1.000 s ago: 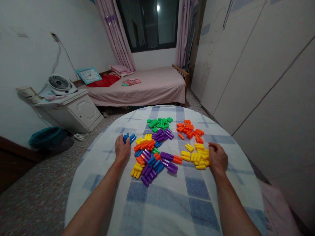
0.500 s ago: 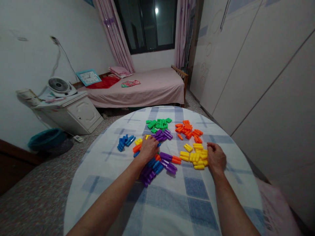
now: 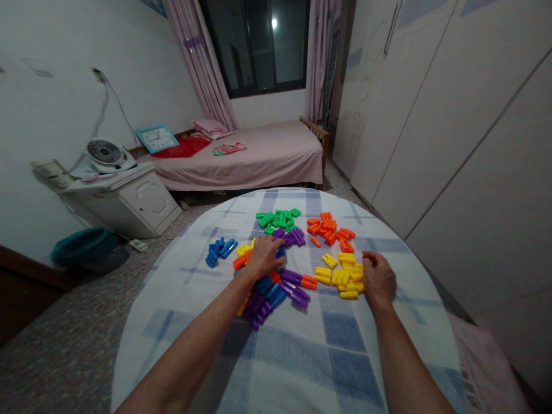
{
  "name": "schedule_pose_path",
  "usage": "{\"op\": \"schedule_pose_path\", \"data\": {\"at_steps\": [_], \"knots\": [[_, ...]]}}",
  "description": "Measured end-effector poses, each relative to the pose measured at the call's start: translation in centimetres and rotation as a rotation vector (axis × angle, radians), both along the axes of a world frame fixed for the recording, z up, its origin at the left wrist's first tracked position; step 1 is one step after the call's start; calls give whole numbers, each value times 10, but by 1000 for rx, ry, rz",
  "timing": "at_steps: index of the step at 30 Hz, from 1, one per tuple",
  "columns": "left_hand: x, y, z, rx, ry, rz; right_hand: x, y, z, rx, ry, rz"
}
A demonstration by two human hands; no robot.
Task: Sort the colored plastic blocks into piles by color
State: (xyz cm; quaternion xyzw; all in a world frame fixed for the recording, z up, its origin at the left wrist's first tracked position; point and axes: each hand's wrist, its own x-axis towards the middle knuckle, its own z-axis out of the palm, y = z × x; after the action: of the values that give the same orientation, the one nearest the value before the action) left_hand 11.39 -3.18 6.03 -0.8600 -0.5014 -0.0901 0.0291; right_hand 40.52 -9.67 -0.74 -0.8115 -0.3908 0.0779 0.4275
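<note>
The small plastic pegs lie in heaps by colour on the round table with the blue-and-white checked cloth (image 3: pixel 280 368). That looks like sorting, because each colour has its own spot. A little heap of blue plastic pegs (image 3: pixel 219 250) lies toward the left edge of the table. Green plastic pegs (image 3: pixel 278 218) sit near the far edge, with orange plastic pegs (image 3: pixel 330 228) just beside them. Yellow plastic pegs (image 3: pixel 342 272) lie toward the right edge. In the middle is a mixed pile of purple, blue, orange and yellow pegs (image 3: pixel 276 290), all jumbled together.

The left hand (image 3: pixel 264 256) reaches across to the far side of the mixed pile. Its palm faces down and its fingers curl onto the pegs there. I cannot tell if it grips one. The arm stretches long from the near edge.

The right hand (image 3: pixel 379 278) rests on the cloth, touching the yellow heap. Its fingers are loosely curled, like a little wall that keeps the yellow pegs together.
</note>
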Motion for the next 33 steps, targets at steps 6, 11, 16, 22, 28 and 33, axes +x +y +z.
{"op": "schedule_pose_path", "data": {"at_steps": [6, 11, 16, 22, 28, 33], "knots": [[-62, -3, 10, 193, -364, 193, -1, 0, 1, -7, 3, -12], [-142, 2, -18, 255, -295, 612, -1, -1, 0, 8, -11, 2], [-166, -2, -49, 91, -368, 582, -1, -2, 2, 11, -19, 3], [-128, -17, -31, 307, -406, 516, -2, -1, 5, -24, -5, -16], [-68, -28, 2, 16, -166, -164, -2, -1, 5, -29, 0, -17], [-45, -19, -1, -86, 11, -197, -2, -2, 4, 5, -9, 7]]}}
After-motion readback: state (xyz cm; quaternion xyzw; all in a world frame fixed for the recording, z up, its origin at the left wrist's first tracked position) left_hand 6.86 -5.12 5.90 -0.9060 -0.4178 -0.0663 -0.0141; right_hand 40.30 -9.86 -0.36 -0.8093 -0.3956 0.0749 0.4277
